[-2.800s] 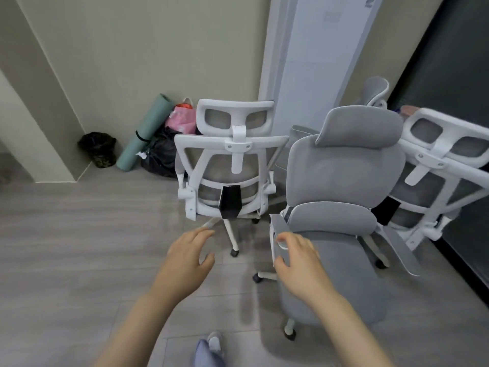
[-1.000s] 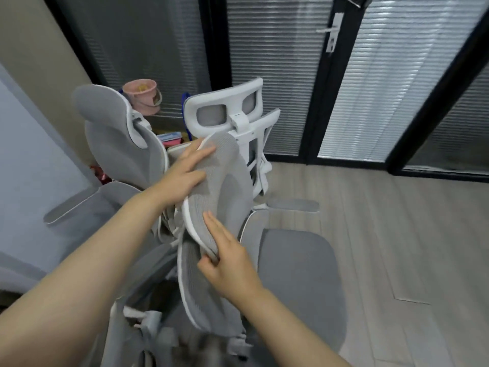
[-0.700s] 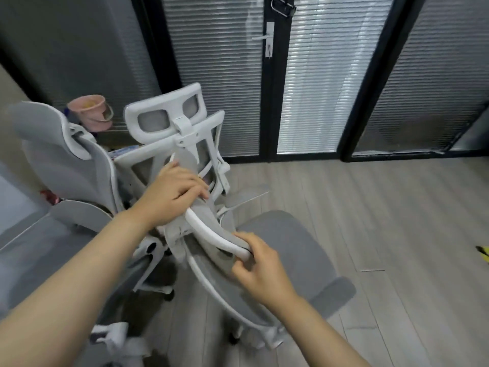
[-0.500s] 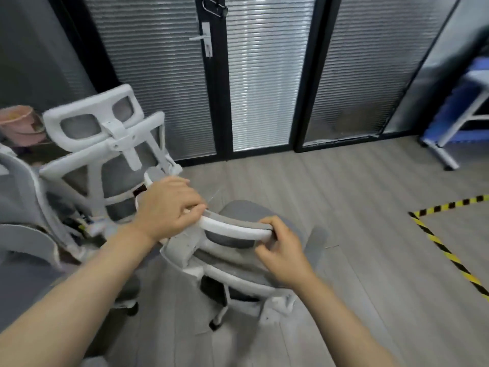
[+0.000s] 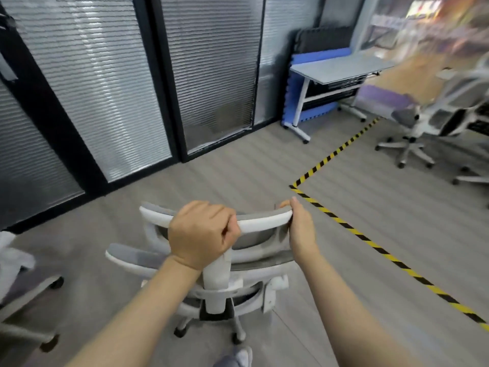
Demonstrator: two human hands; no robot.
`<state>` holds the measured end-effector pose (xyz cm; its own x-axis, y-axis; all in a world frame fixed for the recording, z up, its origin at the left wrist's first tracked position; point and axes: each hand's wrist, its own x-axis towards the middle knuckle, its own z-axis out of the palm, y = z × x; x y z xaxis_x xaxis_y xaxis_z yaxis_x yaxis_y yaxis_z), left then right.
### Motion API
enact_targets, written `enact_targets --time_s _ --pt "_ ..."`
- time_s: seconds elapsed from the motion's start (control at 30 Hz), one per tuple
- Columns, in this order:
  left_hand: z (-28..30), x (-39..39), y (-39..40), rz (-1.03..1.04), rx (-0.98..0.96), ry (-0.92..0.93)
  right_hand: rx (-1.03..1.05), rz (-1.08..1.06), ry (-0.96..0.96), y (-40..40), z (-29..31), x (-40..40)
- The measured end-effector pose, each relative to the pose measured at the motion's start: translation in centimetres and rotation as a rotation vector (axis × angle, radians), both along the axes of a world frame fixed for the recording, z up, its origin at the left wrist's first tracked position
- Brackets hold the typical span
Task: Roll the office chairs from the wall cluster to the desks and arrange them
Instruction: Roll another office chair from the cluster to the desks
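Both hands hold the headrest (image 5: 260,224) of the office chair (image 5: 219,274), directly ahead of the person: left hand (image 5: 202,234) wrapped over the bar left of centre, right hand (image 5: 300,227) clamping its right end. Headrest bar runs left-right across the view, seat facing away. Desk (image 5: 341,67) lies ahead and to the right, past the yellow-black floor tape (image 5: 370,243), so the push likely needs to swing right, right hand nearer that side
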<state>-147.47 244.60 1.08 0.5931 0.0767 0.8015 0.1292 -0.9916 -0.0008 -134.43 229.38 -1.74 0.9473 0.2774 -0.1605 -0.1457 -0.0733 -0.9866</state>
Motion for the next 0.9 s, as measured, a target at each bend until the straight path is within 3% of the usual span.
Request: enact_targets --time_s 0.17,0.37,0.47,0.7,0.9 --pt "-0.2 9.7 -2.4 -0.207 -0.028 -0.040 0.086 -0.238 -0.025 -4.2 -0.3 6.6" --pt "-0.1 22.8 -5.9 -0.512 -0.117 0.021 0.162 -0.615 -0.045 -9.4 -0.7 14.5" --pt "-0.2 29.8 -8.4 -0.638 -0.132 0.049 0.161 -0.704 -0.091 -12.6 -0.7 19.0" --pt "-0.6 45.9 -14.6 -0.809 -0.148 0.109 0.089 -0.932 -0.208 -18.9 -1.4 30.4" --pt "-0.9 61.7 -20.5 -0.812 -0.191 0.235 -0.021 -1.021 -0.299 -23.9 -0.6 43.4"
